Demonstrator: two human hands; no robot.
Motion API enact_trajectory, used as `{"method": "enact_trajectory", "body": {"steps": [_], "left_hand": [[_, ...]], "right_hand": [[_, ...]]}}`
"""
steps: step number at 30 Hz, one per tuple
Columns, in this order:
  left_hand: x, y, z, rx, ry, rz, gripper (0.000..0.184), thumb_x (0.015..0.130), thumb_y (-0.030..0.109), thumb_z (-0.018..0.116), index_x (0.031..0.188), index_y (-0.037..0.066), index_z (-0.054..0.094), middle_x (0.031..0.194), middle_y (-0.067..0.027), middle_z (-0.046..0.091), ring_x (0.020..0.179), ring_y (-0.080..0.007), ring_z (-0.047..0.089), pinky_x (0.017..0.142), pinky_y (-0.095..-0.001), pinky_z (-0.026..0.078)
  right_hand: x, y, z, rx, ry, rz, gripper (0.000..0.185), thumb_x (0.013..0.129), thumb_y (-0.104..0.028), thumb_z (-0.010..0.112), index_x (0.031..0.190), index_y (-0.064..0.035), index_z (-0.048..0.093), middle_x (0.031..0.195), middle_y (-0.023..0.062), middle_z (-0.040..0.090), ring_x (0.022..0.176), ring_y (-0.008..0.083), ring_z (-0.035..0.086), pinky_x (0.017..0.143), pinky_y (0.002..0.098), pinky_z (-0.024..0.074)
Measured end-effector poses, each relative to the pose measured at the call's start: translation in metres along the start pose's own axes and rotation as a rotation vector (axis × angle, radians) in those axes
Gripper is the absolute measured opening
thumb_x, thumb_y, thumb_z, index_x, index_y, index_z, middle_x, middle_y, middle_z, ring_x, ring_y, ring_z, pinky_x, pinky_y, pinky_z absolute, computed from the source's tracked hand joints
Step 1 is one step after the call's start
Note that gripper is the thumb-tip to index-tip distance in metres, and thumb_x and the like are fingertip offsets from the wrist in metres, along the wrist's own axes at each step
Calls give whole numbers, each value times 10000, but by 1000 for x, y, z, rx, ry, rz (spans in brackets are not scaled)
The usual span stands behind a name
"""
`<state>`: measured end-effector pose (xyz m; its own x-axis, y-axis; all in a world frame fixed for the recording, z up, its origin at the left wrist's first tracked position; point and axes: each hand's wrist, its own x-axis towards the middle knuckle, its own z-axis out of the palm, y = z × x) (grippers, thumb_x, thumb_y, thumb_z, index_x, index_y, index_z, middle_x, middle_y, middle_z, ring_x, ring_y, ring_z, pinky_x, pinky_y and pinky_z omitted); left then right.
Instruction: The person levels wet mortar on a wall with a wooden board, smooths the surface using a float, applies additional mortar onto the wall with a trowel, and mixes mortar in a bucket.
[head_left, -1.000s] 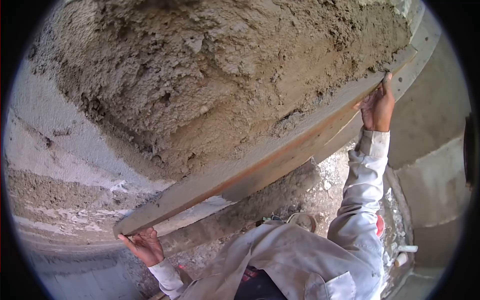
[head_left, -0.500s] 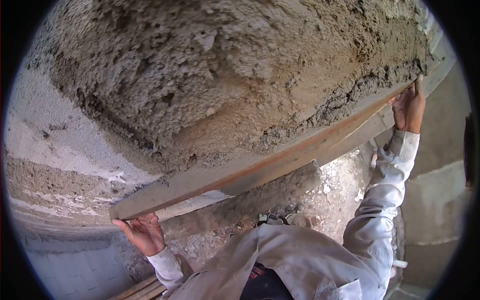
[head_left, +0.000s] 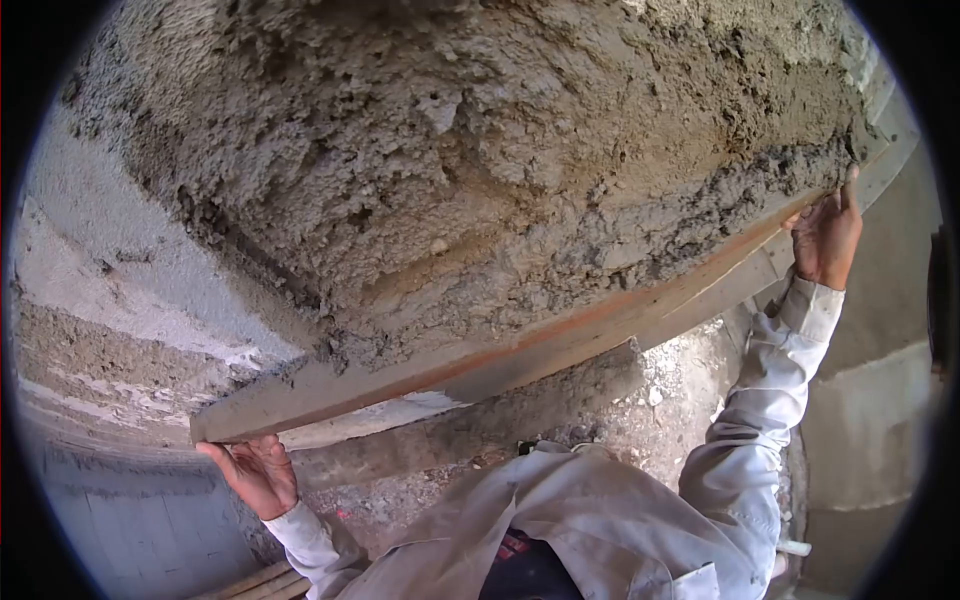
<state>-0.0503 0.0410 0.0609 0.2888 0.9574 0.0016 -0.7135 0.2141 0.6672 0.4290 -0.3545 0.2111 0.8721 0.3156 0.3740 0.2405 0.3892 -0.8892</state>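
Observation:
A long straightedge (head_left: 560, 345), smeared with mortar, lies slantwise across the view against rough wet mortar (head_left: 420, 170). At its lower left end my left hand (head_left: 262, 480) grips it, thumb at the tip and fingers curled at its lower side. Near the upper right end my right hand (head_left: 828, 240) is closed on it, with some of the fingers hidden behind it. A thick ridge of loose mortar (head_left: 690, 225) sits along the straightedge's upper edge, heaviest toward the right.
Smoother grey plaster (head_left: 130, 220) borders the rough mortar on the left. Below is a floor (head_left: 660, 385) littered with rubble. Wooden boards (head_left: 255, 583) show at the bottom left, a pale block wall (head_left: 140, 520) beside them. A plastered wall (head_left: 870, 420) stands at right.
The straightedge's left end and my left hand have shifted left; my right hand has moved slightly right and down. More mortar is heaped along the straightedge. Both hands keep their hold.

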Motion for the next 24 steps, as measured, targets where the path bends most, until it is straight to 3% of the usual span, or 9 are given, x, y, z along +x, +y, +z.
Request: {"method": "enact_trajectory", "body": {"steps": [5, 7, 10, 14, 17, 24], "left_hand": [[-5, -4, 17, 11, -123, -62, 521, 953, 534, 482, 1210, 92, 583, 966, -129, 707, 690, -280, 701, 537, -329, 624], [-9, -7, 28, -7, -107, -44, 524, 956, 531, 478, 1206, 83, 582, 961, -132, 707, 665, -286, 697, 533, -332, 623], [0, 5, 5, 12, -212, -84, 494, 962, 498, 493, 1247, 99, 555, 1105, -127, 670, 743, -267, 702, 617, -335, 637], [18, 37, -2, 29, -254, 1, 494, 962, 495, 495, 1238, 91, 559, 1060, -111, 684, 739, -250, 703, 614, -327, 634], [19, 64, 17, 53, -175, 45, 476, 960, 492, 505, 1211, 93, 575, 949, -95, 708, 663, -232, 697, 602, -306, 631], [28, 66, 0, 89, -290, -21, 514, 964, 518, 478, 1193, 69, 573, 1012, -147, 703, 733, -277, 717, 587, -342, 636]], "right_hand": [[46, -38, -40, -120, 152, -66, 437, 1015, -410, 415, 1127, 1, 516, 923, 150, 667, 609, 250, 662, 519, 365, 562], [45, -43, -34, -120, 99, -58, 425, 1010, -405, 437, 1130, -3, 506, 916, 144, 664, 610, 241, 661, 535, 358, 567], [30, -40, -10, -102, 101, -48, 435, 1004, -415, 456, 1137, -3, 485, 898, 138, 653, 614, 234, 660, 563, 356, 574], [14, -28, 5, -76, 124, 2, 473, 994, -444, 470, 1140, 6, 468, 880, 135, 639, 618, 232, 658, 573, 356, 576], [-4, -25, 31, -32, 124, 16, 472, 990, -455, 472, 1113, 0, 477, 832, 138, 644, 599, 231, 656, 544, 351, 574], [7, -31, 24, -44, 134, -37, 485, 999, -438, 454, 1182, 12, 438, 808, 156, 650, 515, 254, 644, 470, 350, 560]]}}
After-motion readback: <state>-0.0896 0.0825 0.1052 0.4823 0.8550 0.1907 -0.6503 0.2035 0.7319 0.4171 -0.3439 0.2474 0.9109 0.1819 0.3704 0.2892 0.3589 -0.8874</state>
